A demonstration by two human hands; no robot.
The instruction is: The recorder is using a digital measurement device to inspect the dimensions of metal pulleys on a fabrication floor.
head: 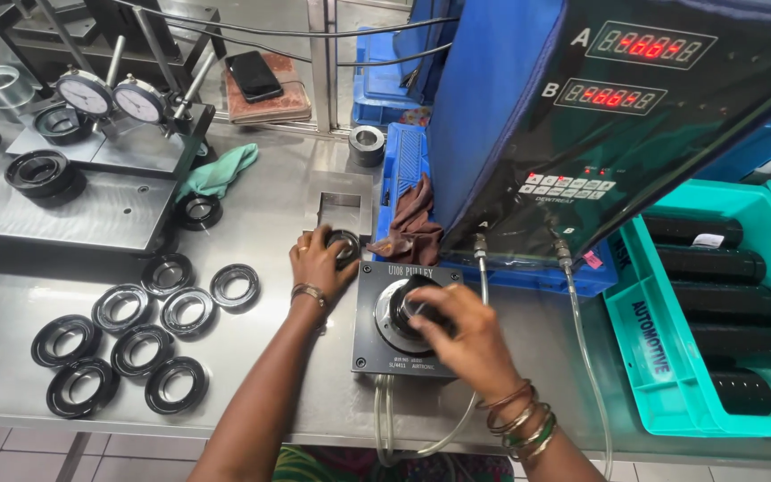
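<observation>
My right hand (461,335) grips a black ring-shaped pulley (410,302) seated on the round post of a dark square gauge block (369,308) at the table's front. My left hand (319,261) rests just left of the block, its fingers closed on a second black pulley (346,245) lying on the steel table (261,205). Thin clear hoses (484,277) run from the block and up to a tilted dark display box (617,116) with red digits.
Several black pulleys (136,335) lie in rows at front left. Two dial gauges (113,96) stand on a steel fixture at back left, beside a green cloth (219,171). A teal crate (671,357) with black cylinders sits right. A phone (254,75) lies at the back.
</observation>
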